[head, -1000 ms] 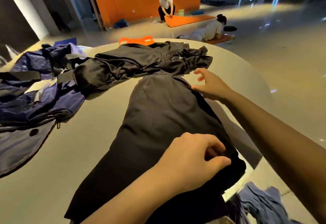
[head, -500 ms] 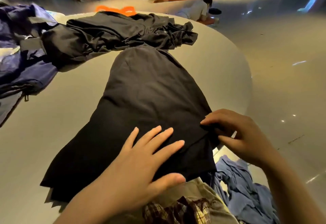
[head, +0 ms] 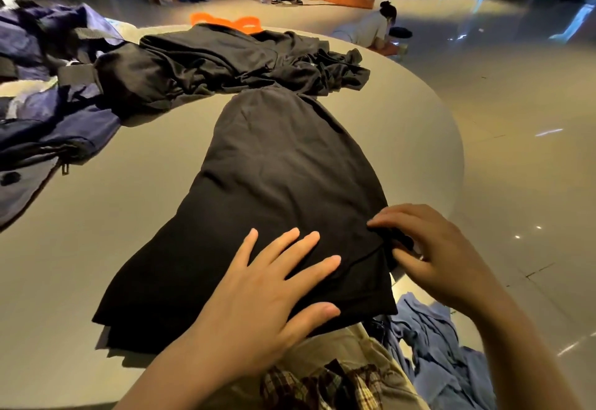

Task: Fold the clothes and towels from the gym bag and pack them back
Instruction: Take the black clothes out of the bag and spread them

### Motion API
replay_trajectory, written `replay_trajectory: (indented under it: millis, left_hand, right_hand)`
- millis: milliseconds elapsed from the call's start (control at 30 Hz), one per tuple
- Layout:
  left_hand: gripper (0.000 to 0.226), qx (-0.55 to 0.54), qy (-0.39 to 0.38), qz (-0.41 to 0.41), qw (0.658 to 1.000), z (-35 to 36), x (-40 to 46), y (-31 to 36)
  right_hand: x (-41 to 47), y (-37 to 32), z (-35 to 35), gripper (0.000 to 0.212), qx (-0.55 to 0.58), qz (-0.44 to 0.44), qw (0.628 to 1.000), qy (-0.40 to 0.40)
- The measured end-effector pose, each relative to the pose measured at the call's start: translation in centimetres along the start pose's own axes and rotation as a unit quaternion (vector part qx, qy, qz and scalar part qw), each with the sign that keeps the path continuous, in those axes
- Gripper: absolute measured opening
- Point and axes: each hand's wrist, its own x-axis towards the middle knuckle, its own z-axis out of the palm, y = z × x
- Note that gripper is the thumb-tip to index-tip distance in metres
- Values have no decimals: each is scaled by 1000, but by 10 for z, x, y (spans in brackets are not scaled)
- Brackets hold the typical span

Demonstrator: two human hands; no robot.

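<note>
Head view: your left hand, which pinched the hem a second ago, now presses flat, fingers spread, on the black garment laid lengthwise on the table. Your right hand has come back from the far edge and pinches the near right edge. Judged: smoothing done, fold next. Gym bag lies left.
</note>
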Motion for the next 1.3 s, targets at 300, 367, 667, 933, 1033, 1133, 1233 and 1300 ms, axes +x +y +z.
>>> replay_trajectory:
  millis: [300, 367, 667, 933, 1033, 1133, 1233, 1300]
  left_hand:
    - [61, -53, -20, -37, 998, -38, -30, -53]
    - [66, -97, -21, -42, 994, -30, -36, -60]
    - [62, -62, 68, -23, 995, -5, -81, -50]
    - [42, -1, 239, 8, 971, 4, -80, -34]
    - [33, 25, 265, 19, 964, 4, -77, -32]
    - [38, 60, 261, 19, 963, -14, -70, -32]
    - [42, 59, 265, 57, 961, -52, -60, -33]
    - [32, 56, 278, 104, 953, -85, -53, -37]
  right_hand:
    - [2, -41, 0, 27, 15, -35, 998, 44]
    - [3, -60, 15, 37, -11, -79, 996, -35]
    - [-19, -56, 43, 53, -55, -176, 978, -100]
    - [-28, -67, 54, 35, -56, -218, 974, 4]
    - [-23, -72, 56, 30, -65, -233, 970, 25]
    - [-14, -80, 48, 25, -37, -226, 973, 29]
    - [5, -89, 22, 22, -2, -203, 979, 15]
    - [21, -97, 0, 24, 32, -202, 979, -4]
